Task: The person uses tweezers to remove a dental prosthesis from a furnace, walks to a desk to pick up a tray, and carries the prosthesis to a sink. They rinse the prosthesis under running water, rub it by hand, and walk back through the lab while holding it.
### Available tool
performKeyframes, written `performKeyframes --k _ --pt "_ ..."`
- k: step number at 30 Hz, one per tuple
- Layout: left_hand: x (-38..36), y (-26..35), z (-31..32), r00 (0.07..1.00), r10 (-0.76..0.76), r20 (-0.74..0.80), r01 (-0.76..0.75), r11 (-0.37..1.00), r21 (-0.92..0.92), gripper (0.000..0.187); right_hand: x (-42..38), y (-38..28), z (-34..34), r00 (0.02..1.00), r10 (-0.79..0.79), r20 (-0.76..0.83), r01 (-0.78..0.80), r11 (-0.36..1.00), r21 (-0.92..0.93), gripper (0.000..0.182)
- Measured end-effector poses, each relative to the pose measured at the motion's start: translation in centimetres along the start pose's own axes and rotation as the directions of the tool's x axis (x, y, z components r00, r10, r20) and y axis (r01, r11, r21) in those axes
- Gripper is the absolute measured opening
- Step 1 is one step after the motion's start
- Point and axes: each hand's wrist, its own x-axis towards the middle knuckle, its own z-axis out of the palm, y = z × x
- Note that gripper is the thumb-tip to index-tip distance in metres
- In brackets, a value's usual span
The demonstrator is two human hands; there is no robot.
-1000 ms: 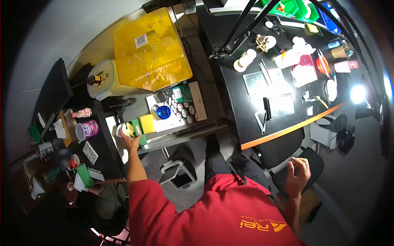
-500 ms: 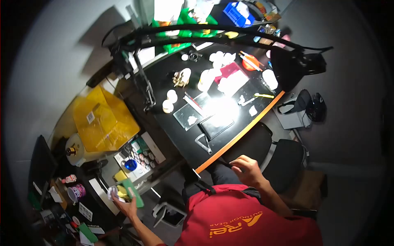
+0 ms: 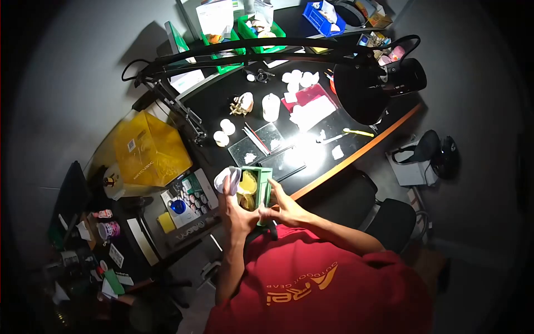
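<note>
A green open box (image 3: pixel 265 192) with yellow items (image 3: pixel 246 189) inside is held over the desk's near left corner, in front of the red shirt. My left hand (image 3: pixel 238 214) grips the box's left side, where a whitish roll-like thing (image 3: pixel 227 178) also rests against its fingers. At the box's right side and near edge is my right hand (image 3: pixel 283 209), its fingers wrapped round the green wall. Beyond the box lie a dark glass plate (image 3: pixel 256 147) with thin sticks and a dark flat tablet-like piece (image 3: pixel 283 162).
A black lamp (image 3: pixel 367 92) arches over the desk. On the black desk stand a white jar (image 3: pixel 271 107), white balls (image 3: pixel 224 133) and a red sheet (image 3: pixel 311 100). Left are a yellow translucent cover (image 3: pixel 150 150) and an open drawer of small jars (image 3: pixel 192 200). A chair (image 3: pixel 345 206) is at right.
My left hand has brought the green box from the lower left to the front of the body. My right hand has moved left and taken hold of it. The view has shifted slightly.
</note>
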Motion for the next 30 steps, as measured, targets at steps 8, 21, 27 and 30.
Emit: performKeyframes --k 8,21,27,30 --pt "3.9 1.6 0.4 0.941 0.065 0.331 -0.052 0.998 -0.047 0.101 1.8 -1.2 -1.7 0.919 0.239 -0.314 -0.183 0.963 0.198 0.08" --pt "7.3 -0.9 3.3 0.914 -0.198 0.355 0.389 0.682 -0.619 0.08 2.0 1.2 -5.0 0.946 0.186 -0.264 -0.08 0.928 0.365 0.057" --pt "6.1 -4.1 4.6 0.639 -0.26 0.724 0.769 0.189 -0.611 0.042 3.1 1.3 -5.7 0.964 0.162 -0.21 -0.061 0.906 0.418 0.06" --pt "6.6 -3.0 5.6 0.715 -0.294 0.635 0.698 0.252 -0.67 0.039 4.2 1.2 -7.3 0.986 0.095 -0.14 -0.026 0.904 0.426 0.067"
